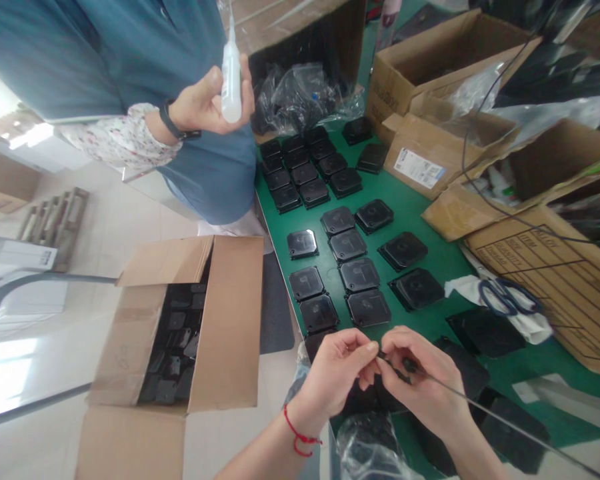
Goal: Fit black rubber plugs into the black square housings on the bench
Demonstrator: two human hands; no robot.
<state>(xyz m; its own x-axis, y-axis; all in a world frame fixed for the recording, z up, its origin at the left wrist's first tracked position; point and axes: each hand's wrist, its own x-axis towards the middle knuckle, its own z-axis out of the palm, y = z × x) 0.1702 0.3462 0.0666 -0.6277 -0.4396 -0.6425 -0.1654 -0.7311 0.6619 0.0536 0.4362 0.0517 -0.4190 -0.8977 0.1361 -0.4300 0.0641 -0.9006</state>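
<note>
My left hand (pixel 336 373), with a red string bracelet at the wrist, pinches one end of a small, thin black part (pixel 393 368). Close beside it, my right hand (pixel 433 387) grips the same part between thumb and fingers. A dark thin cord or rod (pixel 510 421) runs from my right hand toward the lower right; whether it joins the part I cannot tell. Under and ahead of my hands, black square covers (pixel 363 275) with cut corners lie in rows on the green table (pixel 305 223). Fingers hide much of the held part.
Across the table a co-worker's hand (pixel 200 103) holds a white dropper bottle (pixel 231 80). An open carton (pixel 230 320) of black parts stands left of the table. Cardboard boxes (pixel 417 160) line the right side, near scissors (pixel 510 297) on white cloth. Clear plastic (pixel 370 447) lies below my hands.
</note>
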